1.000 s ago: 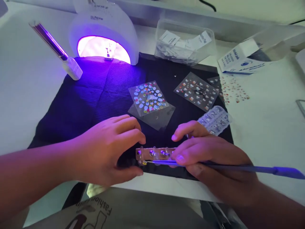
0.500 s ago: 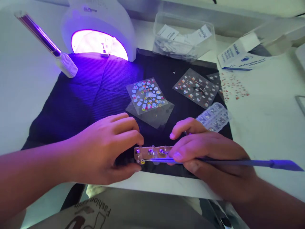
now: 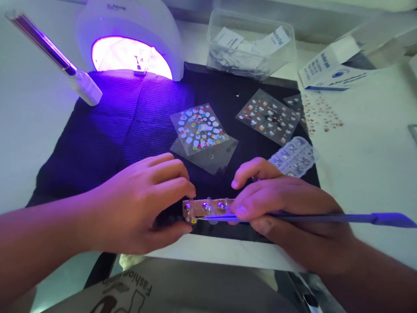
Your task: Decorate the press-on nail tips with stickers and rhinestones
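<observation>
A narrow wooden strip with metal studs and clear nail tips lies across the front of the dark cloth. My left hand grips its left end between fingers and thumb. My right hand holds a thin purple-lit tool, its fine point at a small yellow ring-shaped decoration by the leftmost nail tip. The right fingers cover the strip's right end. Beyond my hands, a sticker sheet with white and coloured shapes overlaps a clearer sheet.
A glowing lamp stands at the back left, beside a white-handled brush. Behind are a clear tub of packets and an open carton. Another sticker sheet and a compartment case lie right.
The view has shifted slightly. Both hands keep nearly the same grips, and the tool's point remains beside the yellow decoration.
</observation>
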A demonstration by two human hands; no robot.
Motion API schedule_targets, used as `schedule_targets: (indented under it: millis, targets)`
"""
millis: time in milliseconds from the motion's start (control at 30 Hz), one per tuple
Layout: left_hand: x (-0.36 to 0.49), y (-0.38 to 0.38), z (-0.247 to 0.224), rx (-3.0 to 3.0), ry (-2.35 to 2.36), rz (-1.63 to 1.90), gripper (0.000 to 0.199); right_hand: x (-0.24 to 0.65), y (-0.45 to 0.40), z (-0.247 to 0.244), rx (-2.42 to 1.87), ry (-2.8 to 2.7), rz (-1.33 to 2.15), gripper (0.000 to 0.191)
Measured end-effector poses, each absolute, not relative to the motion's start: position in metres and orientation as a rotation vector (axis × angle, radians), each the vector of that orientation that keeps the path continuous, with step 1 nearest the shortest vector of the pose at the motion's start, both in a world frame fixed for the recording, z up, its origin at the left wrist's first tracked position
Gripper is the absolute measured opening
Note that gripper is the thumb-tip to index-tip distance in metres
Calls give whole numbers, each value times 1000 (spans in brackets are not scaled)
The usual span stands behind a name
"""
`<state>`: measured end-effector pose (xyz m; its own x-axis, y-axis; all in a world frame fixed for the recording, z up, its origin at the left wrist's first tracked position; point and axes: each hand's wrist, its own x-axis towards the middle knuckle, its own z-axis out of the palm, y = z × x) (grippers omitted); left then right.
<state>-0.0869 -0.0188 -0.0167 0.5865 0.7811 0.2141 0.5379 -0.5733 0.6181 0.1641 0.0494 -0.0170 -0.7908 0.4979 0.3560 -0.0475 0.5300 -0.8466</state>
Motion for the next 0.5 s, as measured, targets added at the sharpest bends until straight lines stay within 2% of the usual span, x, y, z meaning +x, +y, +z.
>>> schedule_targets:
  millis: [500]
  targets:
    - [-87, -17, -18, 2311, 1037, 665, 9, 166, 50, -17, -382, -2202, 1276, 11]
